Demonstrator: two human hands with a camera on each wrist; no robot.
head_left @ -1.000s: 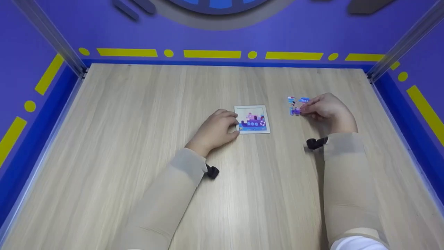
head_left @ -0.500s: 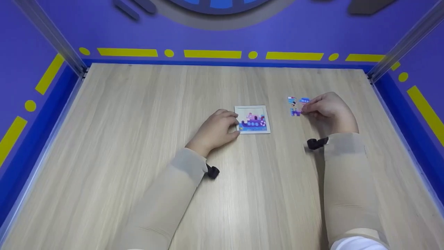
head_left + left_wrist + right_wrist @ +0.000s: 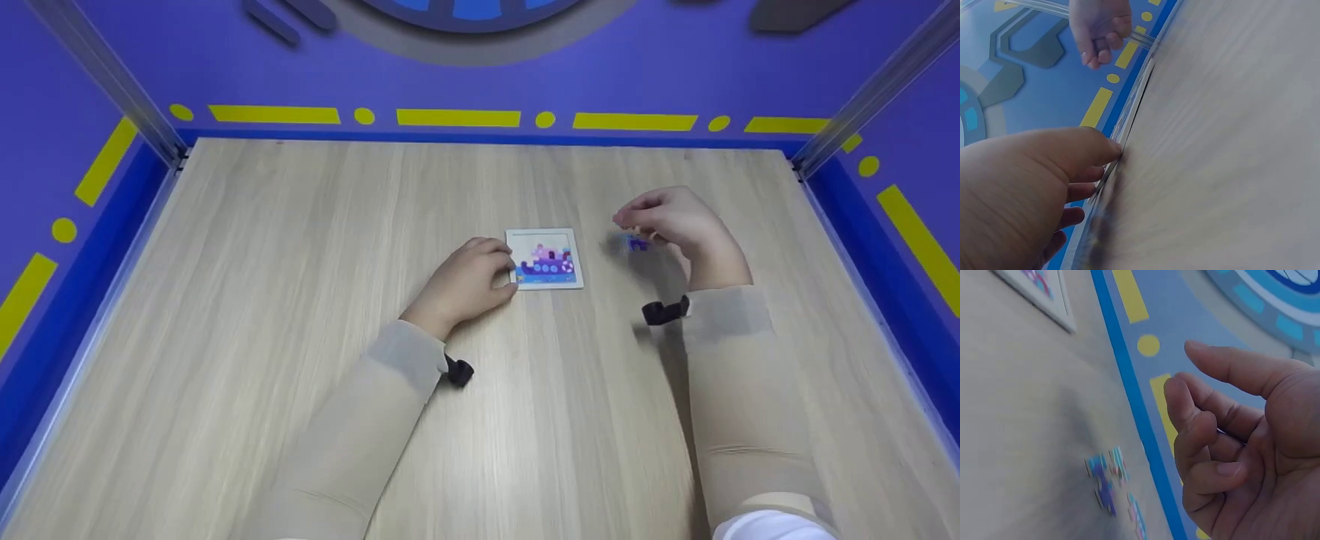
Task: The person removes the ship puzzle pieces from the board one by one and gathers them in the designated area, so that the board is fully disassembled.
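Observation:
In the head view, a small white-framed jigsaw puzzle [image 3: 546, 259] with a pink and purple ship lies flat on the table. My left hand [image 3: 469, 277] rests at its left side, fingertips on the edge and thumb at the near corner. To the right of the puzzle, my right hand [image 3: 682, 221] hovers over several loose jigsaw pieces, mostly hiding them. One purple and blue piece [image 3: 637, 244] shows below the fingers. In the right wrist view, thumb and index finger stand apart with nothing between them, other fingers loosely bent; a purple piece [image 3: 1105, 495] lies below.
The wooden table [image 3: 337, 225] is bounded by a blue back wall [image 3: 465, 90] with yellow marks and by blue side walls. Black wrist cameras sit on both sleeves, including one near the left cuff [image 3: 459, 371].
My right hand has lifted from the loose pieces and moved left and away, now over them. Its fingertips have left the purple piece. The left hand and puzzle have stayed put.

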